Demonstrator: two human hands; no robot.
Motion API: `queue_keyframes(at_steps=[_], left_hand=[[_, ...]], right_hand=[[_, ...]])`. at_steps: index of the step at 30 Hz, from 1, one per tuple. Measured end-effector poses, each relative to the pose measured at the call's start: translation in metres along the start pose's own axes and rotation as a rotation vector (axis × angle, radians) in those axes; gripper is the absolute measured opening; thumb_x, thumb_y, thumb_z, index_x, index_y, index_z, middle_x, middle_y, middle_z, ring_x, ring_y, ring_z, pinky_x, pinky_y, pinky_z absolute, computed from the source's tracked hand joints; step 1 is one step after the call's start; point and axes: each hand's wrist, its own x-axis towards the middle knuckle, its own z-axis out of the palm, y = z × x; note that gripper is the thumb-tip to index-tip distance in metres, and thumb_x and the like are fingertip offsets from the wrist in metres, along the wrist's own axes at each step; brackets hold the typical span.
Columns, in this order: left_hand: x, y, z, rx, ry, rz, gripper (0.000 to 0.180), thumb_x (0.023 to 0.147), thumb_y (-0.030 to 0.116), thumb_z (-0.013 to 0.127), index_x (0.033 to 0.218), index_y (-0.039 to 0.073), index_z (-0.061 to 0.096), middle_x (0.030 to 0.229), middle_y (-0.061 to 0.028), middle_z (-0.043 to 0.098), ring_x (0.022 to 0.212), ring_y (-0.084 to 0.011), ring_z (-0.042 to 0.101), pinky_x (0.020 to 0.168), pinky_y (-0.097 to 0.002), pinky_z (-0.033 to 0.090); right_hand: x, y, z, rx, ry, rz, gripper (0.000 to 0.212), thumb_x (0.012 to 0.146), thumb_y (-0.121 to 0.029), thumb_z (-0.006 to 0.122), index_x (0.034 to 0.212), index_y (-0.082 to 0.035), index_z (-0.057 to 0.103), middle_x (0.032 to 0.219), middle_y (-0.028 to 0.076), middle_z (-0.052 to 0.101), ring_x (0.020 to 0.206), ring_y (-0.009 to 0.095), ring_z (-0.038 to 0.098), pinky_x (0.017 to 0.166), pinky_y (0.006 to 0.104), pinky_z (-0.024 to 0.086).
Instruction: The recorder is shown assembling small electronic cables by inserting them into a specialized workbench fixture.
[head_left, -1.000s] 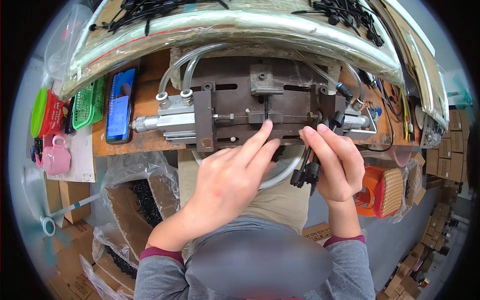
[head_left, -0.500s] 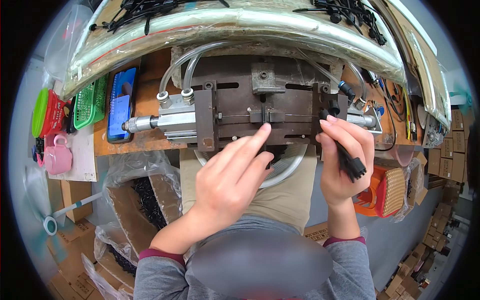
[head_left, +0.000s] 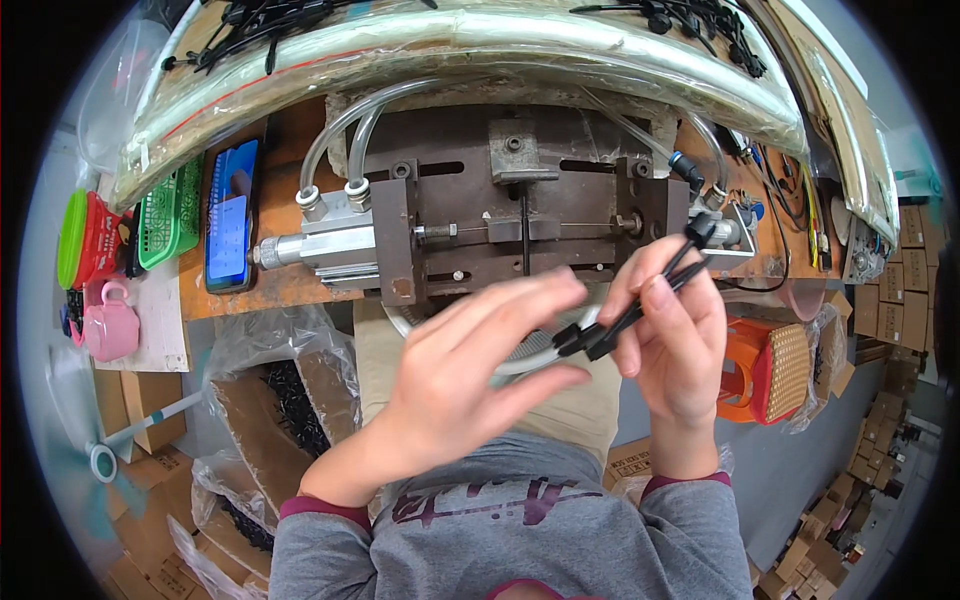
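My right hand (head_left: 680,350) pinches a few thin black plastic stems (head_left: 650,300), with a round head at the upper end and blocky ends at the lower left. My left hand (head_left: 465,370) is beside those blocky ends, fingers stretched out, and seems to hold nothing; whether it touches them I cannot tell. Beyond both hands is a dark metal fixture (head_left: 450,275). Another thin black stem (head_left: 525,235) lies through the small middle block (head_left: 503,230). A bolt-tipped rod (head_left: 437,231) points at that block from the left, and another rod (head_left: 628,223) from the right.
Silver air cylinders (head_left: 340,250) with clear hoses (head_left: 318,150) flank the fixture. A phone (head_left: 230,220) and a green basket (head_left: 170,220) are at left. Black parts (head_left: 690,25) lie on the raised shelf. A plastic-lined carton (head_left: 260,420) stands below left, an orange stool (head_left: 765,370) at right.
My left hand has drawn back from the middle block toward me. My right hand has swung its stems so their blocky ends point left. The left rod sticks out further from its plate.
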Motion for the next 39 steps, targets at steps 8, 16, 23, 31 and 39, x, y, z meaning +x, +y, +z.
queue_keyframes(at_steps=[8, 16, 23, 31, 39], left_hand=[[-0.017, 0.009, -0.020, -0.038, 0.002, 0.042, 0.038, 0.065, 0.010, 0.093, 0.097, 0.000, 0.076, 0.110, -0.0175, 0.072, 0.082, -0.0201, 0.072, 0.070, -0.0290, 0.057], [-0.012, -0.019, 0.010, 0.555, 0.032, 0.165, 0.028, 0.071, 0.007, 0.083, 0.097, 0.001, 0.073, 0.127, -0.0155, 0.068, 0.064, -0.0162, 0.065, 0.059, -0.0258, 0.052], [-0.001, -0.019, 0.008, 0.654, -0.003, 0.177, 0.032, 0.070, 0.011, 0.084, 0.100, 0.005, 0.074, 0.125, -0.0103, 0.070, 0.060, -0.0138, 0.063, 0.056, -0.0251, 0.050], [0.000, 0.012, -0.011, -0.171, -0.060, 0.104, 0.043, 0.070, 0.003, 0.088, 0.110, 0.000, 0.074, 0.108, -0.0143, 0.072, 0.085, -0.0231, 0.072, 0.074, -0.0310, 0.059], [-0.004, -0.009, -0.002, 0.418, 0.051, 0.177, 0.032, 0.069, 0.004, 0.082, 0.100, 0.003, 0.073, 0.123, -0.0165, 0.068, 0.085, -0.0261, 0.071, 0.077, -0.0331, 0.059]], right_hand=[[0.009, -0.007, -0.007, -0.187, 0.182, -0.346, 0.014, 0.102, -0.012, 0.059, 0.109, 0.000, 0.059, 0.102, 0.018, 0.069, 0.064, 0.011, 0.060, 0.054, 0.0206, 0.047], [0.005, 0.002, -0.010, -0.955, 0.227, -0.733, 0.021, 0.094, 0.009, 0.062, 0.114, 0.005, 0.068, 0.114, 0.019, 0.068, 0.080, 0.017, 0.068, 0.070, 0.0252, 0.055], [0.006, 0.004, -0.015, -1.294, 0.125, -1.052, 0.031, 0.078, 0.010, 0.077, 0.108, 0.005, 0.070, 0.102, 0.021, 0.073, 0.074, 0.026, 0.071, 0.065, 0.0317, 0.058], [0.011, 0.000, -0.007, -1.568, -0.138, -1.176, 0.030, 0.073, -0.004, 0.073, 0.100, 0.009, 0.073, 0.102, 0.023, 0.072, 0.077, 0.027, 0.071, 0.068, 0.0337, 0.060], [0.023, -0.007, -0.008, -1.008, 0.093, -0.839, 0.025, 0.092, 0.012, 0.061, 0.117, 0.009, 0.064, 0.114, 0.025, 0.070, 0.090, 0.028, 0.075, 0.080, 0.0342, 0.062]])
